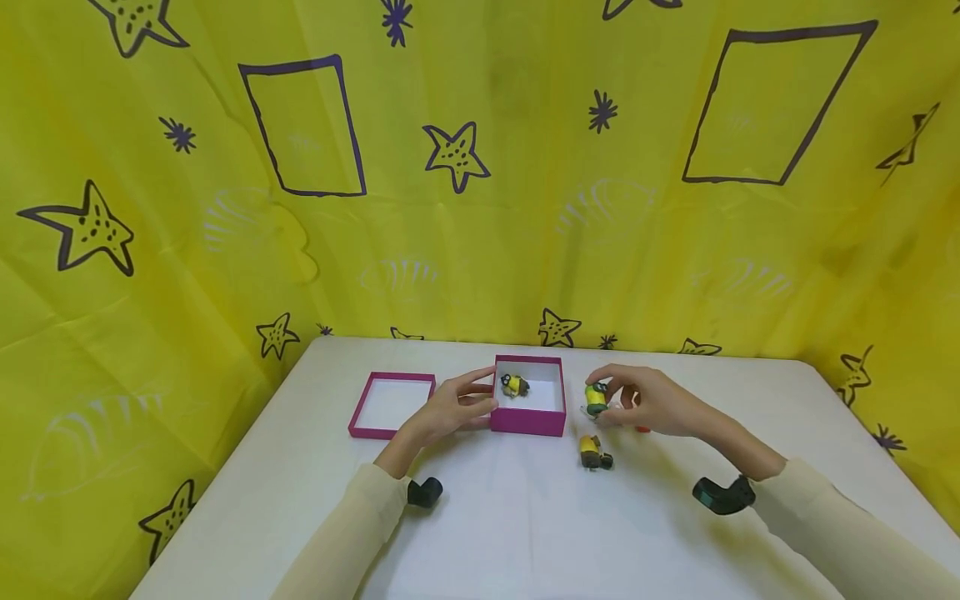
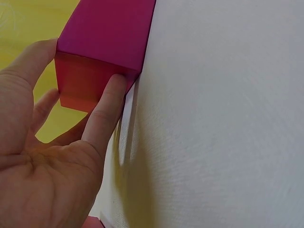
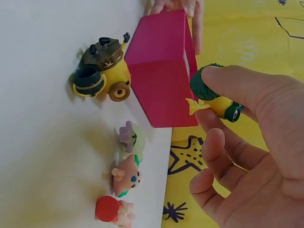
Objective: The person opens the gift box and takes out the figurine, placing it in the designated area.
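My right hand (image 1: 654, 402) pinches a yellow minion figurine with a green skirt (image 3: 202, 88) between thumb and fingers, just right of the magenta box (image 1: 528, 422). The box stands with its top uncovered, and a yellow-and-brown minion figurine (image 1: 515, 384) lies inside against its white interior. At the box's left side, my left hand (image 1: 454, 405) touches the wall with extended fingertips, its thumb near a corner edge in the left wrist view. On the table below the right hand is another minion figurine (image 1: 590, 452), brown and yellow with a dark bucket.
Left of the box lies its magenta-rimmed lid (image 1: 372, 432), white inside up. In the right wrist view, a purple-and-green figurine (image 3: 130, 137), a pink figurine (image 3: 126, 174) and a red-and-pink figurine (image 3: 108, 209) stand in a row. A yellow patterned curtain (image 1: 487, 233) hangs behind the white table.
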`<move>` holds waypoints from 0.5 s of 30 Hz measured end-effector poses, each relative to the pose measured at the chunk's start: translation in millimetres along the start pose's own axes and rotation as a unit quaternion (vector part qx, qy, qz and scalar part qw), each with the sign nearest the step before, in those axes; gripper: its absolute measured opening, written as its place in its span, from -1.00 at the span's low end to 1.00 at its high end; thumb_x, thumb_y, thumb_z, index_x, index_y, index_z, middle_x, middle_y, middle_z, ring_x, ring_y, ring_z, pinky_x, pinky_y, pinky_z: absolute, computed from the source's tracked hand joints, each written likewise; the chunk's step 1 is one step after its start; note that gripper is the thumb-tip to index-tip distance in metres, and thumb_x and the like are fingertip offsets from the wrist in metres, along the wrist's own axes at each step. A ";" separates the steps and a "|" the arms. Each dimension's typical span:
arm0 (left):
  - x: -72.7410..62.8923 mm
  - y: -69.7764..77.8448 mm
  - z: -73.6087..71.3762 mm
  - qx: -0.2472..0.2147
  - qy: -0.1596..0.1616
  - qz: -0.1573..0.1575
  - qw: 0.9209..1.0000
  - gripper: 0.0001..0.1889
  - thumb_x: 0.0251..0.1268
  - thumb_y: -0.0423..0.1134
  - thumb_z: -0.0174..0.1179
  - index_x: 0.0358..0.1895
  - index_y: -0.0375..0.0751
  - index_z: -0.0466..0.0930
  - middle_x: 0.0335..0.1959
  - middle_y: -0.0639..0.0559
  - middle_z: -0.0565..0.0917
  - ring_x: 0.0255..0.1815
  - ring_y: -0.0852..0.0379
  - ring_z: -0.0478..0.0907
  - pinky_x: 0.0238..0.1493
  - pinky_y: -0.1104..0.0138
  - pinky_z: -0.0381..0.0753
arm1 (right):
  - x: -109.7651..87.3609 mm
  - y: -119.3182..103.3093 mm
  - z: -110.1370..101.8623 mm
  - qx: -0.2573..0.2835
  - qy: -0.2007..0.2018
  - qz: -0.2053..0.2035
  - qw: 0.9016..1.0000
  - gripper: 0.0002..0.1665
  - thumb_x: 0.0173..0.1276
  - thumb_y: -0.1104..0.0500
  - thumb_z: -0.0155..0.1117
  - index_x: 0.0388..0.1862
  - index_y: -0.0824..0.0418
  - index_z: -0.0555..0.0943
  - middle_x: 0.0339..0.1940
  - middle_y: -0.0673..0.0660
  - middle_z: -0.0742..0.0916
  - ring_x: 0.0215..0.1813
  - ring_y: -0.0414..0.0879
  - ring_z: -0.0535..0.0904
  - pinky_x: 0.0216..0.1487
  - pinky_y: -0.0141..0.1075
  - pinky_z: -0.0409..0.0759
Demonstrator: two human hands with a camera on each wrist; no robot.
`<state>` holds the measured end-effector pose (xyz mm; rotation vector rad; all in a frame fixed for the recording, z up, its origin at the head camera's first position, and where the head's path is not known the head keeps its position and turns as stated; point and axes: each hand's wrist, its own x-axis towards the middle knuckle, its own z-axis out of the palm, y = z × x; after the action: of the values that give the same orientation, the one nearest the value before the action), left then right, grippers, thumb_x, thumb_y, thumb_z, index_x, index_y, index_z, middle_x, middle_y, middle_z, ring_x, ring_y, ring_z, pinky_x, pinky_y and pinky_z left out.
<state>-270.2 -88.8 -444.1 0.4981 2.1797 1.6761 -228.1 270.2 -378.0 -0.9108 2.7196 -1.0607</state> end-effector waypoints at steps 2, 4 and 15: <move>-0.2 -0.5 -0.2 0.002 0.001 -0.001 1.000 -0.29 0.44 -0.14 0.33 0.59 0.11 0.28 0.41 -0.18 0.48 0.33 -0.12 0.53 0.21 0.15 0.65 | -1.9 0.4 0.3 0.001 -0.001 0.001 1.000 -0.46 0.27 0.16 0.56 0.21 0.08 0.60 -0.24 0.04 0.71 -0.41 -0.12 0.49 -0.52 -0.35 0.51; -0.1 -0.8 -0.4 0.002 0.001 -0.001 1.000 -0.29 0.44 -0.13 0.33 0.60 0.12 0.28 0.42 -0.17 0.48 0.34 -0.12 0.52 0.21 0.15 0.65 | -3.7 1.2 0.5 -0.001 -0.001 0.004 1.000 -0.46 0.27 0.16 0.56 0.22 0.10 0.60 -0.22 0.05 0.71 -0.41 -0.13 0.50 -0.53 -0.35 0.52; 1.4 -2.1 -0.5 0.012 0.008 0.004 1.000 -0.28 0.44 -0.10 0.33 0.60 0.10 0.27 0.41 -0.16 0.49 0.35 -0.13 0.50 0.21 0.16 0.65 | -15.0 8.0 -0.2 -0.025 0.014 -0.008 1.000 -0.47 0.27 0.19 0.56 0.20 0.14 0.62 -0.18 0.02 0.71 -0.37 -0.17 0.51 -0.39 -0.35 0.53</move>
<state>-271.9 -89.0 -446.1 0.5024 2.2154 1.6658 -219.9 283.4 -385.0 -0.9345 2.7779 -1.0217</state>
